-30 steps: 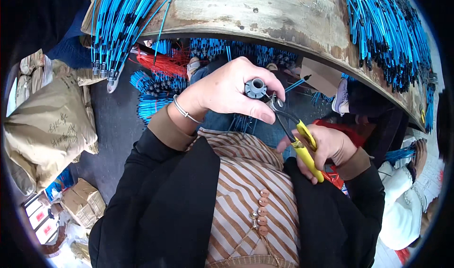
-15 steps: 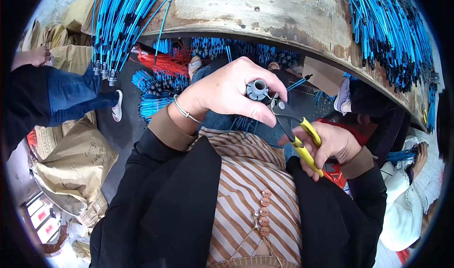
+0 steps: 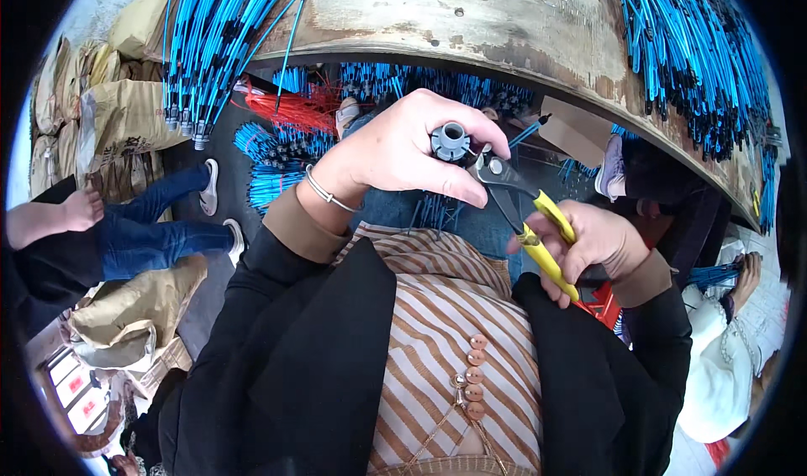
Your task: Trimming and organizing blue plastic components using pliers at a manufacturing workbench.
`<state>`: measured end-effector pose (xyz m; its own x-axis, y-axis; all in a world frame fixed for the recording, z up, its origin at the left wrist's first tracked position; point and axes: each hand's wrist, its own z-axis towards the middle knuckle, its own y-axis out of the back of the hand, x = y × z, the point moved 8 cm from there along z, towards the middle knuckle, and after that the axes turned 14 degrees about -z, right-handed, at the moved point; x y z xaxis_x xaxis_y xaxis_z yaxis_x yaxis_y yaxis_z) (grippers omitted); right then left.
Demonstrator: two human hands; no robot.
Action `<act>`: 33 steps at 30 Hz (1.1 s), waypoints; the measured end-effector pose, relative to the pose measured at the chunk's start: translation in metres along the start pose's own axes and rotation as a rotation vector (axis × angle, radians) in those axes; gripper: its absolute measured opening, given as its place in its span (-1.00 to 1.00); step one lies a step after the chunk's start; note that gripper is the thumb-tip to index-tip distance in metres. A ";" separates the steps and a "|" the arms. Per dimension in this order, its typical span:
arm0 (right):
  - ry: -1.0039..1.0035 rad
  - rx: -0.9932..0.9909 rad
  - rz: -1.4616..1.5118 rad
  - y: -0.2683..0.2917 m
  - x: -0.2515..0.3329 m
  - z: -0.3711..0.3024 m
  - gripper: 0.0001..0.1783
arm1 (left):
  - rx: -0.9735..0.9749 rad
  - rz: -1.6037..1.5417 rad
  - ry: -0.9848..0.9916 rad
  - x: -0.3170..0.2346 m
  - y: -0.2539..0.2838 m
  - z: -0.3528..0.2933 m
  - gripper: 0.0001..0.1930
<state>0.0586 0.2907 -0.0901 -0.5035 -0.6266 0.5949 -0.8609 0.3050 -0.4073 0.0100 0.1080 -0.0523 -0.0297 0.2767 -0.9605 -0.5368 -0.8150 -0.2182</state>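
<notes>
A grey ribbed plastic fitting (image 3: 450, 142) with a round opening is gripped between the thumb and fingers of my left hand (image 3: 403, 152). Yellow-handled cutting pliers (image 3: 546, 262) are in my right hand (image 3: 601, 242), their handles spread. The dark head of the pliers meets the right side of the fitting, by my left fingertips. Whatever lies between the jaws is hidden by my fingers and the tool.
Blue cables with black ends hang in bunches (image 3: 227, 31) off the worn wooden table (image 3: 471, 14); another large heap (image 3: 698, 64) lies at its right. Beneath are red strands (image 3: 294, 106) and a cardboard piece (image 3: 576, 131). Other people stand left (image 3: 160, 236) and sit right (image 3: 714, 375).
The pliers' head has turned so that its flat side and pivot show more plainly. Both hands keep their grip. The person at the left has moved nearer, with both shoes showing.
</notes>
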 end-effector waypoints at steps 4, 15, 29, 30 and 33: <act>0.023 0.153 0.053 -0.010 -0.016 0.016 -0.07 | -0.033 0.072 0.092 0.003 0.000 -0.007 -0.66; 0.374 -0.853 -1.163 0.001 0.058 -0.020 -0.30 | -0.214 0.171 0.028 -0.003 0.004 -0.009 -0.79; 0.106 -0.628 -0.502 0.002 0.057 -0.028 -0.66 | -0.159 0.215 0.036 -0.003 0.004 -0.013 -0.81; 0.083 -0.628 -0.564 -0.001 0.064 -0.029 -0.72 | -0.180 0.223 0.038 -0.003 0.005 -0.013 -0.81; 0.005 -0.619 -0.746 -0.007 0.078 -0.028 -0.89 | -0.244 0.237 0.051 -0.001 0.009 -0.014 -0.83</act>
<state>0.0233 0.2595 -0.0214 0.1889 -0.8092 0.5564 -0.8450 0.1548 0.5119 0.0172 0.0935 -0.0558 -0.0845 0.0440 -0.9955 -0.3019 -0.9532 -0.0166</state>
